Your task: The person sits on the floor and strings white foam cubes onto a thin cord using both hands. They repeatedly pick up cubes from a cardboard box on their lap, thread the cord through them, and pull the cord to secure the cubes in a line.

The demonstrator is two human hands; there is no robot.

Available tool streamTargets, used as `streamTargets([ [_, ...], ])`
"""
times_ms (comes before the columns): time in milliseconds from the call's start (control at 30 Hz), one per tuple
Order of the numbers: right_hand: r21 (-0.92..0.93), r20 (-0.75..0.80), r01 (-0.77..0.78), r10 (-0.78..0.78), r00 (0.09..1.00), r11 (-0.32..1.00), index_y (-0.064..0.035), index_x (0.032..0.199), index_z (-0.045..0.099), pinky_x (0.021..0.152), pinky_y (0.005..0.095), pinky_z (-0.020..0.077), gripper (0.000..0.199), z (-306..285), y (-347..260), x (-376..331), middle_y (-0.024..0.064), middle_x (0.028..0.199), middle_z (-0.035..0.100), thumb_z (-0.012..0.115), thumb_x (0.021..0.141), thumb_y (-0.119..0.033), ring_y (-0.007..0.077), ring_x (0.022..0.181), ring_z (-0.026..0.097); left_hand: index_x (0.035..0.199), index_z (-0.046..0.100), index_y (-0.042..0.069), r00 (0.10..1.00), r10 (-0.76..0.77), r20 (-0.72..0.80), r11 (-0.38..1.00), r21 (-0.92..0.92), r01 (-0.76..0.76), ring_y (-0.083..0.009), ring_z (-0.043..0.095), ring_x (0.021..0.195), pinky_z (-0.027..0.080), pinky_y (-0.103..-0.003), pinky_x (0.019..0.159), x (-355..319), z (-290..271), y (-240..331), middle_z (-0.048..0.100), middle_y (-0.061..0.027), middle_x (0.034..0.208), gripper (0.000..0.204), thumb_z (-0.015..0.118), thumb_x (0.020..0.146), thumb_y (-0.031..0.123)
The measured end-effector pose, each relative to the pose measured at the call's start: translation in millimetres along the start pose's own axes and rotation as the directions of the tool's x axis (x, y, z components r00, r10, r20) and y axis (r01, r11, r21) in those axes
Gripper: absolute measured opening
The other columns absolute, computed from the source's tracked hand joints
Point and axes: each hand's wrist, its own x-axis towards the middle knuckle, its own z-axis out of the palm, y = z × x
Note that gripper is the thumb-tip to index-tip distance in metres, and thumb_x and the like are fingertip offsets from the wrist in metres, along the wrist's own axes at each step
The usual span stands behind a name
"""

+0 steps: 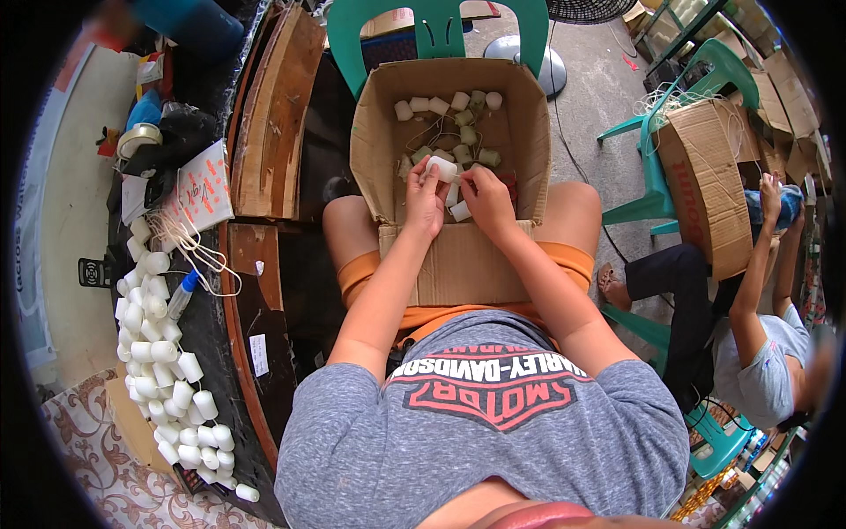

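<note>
My left hand (426,203) grips a short white cylinder (441,168) between thumb and fingers, above the open cardboard box (449,264) at my lap. Close by on its right, my right hand (490,204) pinches at the cylinder's end. What those fingertips hold is too small to make out, perhaps a thin cord. Inside the box lie several white cylinders (438,106) and greenish ones (467,136), with thin strings running among them. Another white cylinder (460,211) rests just below my right fingers.
On the dark table (242,423) at left lies a heap of strung white cylinders (163,353), beside white cords (189,242) and a blue-capped tube (183,295). A green chair (432,26) stands behind the box. At right, another person (767,353) works near a second cardboard box (705,185).
</note>
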Motion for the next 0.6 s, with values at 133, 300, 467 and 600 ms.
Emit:
streamTargets([
  [133,-0.066,0.042,-0.033,0.036,0.998,0.997,-0.0019,0.088,0.057,0.063,0.0378,0.0494,0.012,0,1,0,0.0151,0.085,0.062,0.064,0.08,-0.007,0.0314,0.074,0.062,0.121,0.043,0.009,0.999,0.027,0.04,0.997,0.072,-0.03,-0.0168,0.055,0.101,0.05,-0.03,0.088,-1,1,-4,0.054,-0.0073,0.112,0.036,0.061,0.09,0.011],
  [300,0.012,0.128,-0.302,0.298,0.946,0.953,-0.0016,0.097,0.06,0.061,0.0317,0.0495,0.021,-2,-6,5,0.0114,0.083,0.066,0.067,0.078,-0.007,0.0221,0.067,0.063,0.117,0.045,0.004,1.0,-0.01,-0.012,1.0,-0.017,0.01,-0.0164,0.056,0.1,0.048,-0.029,0.088,7,-11,-5,0.056,-0.0073,0.11,0.036,0.063,0.088,0.013],
  [467,0.152,0.099,-0.239,0.226,0.969,0.959,-0.0021,0.095,0.064,0.059,0.027,0.0477,0.019,-2,11,7,0.0089,0.08,0.065,0.068,0.078,-0.009,0.015,0.064,0.06,0.115,0.047,0.005,1.0,-0.011,-0.014,0.998,-0.068,0.01,-0.0163,0.056,0.099,0.046,-0.029,0.091,10,-14,-4,0.058,-0.0063,0.107,0.034,0.065,0.087,0.015],
  [600,0.107,0.036,-0.209,0.207,0.978,0.972,-0.0042,0.09,0.068,0.062,0.0306,0.0483,0.014,-5,5,7,0.0097,0.081,0.063,0.067,0.077,-0.009,0.0213,0.068,0.061,0.114,0.047,0.005,1.0,-0.003,-0.019,0.999,-0.04,0.003,-0.016,0.056,0.1,0.046,-0.029,0.09,9,-13,-3,0.058,-0.0058,0.108,0.034,0.066,0.087,0.015],
])
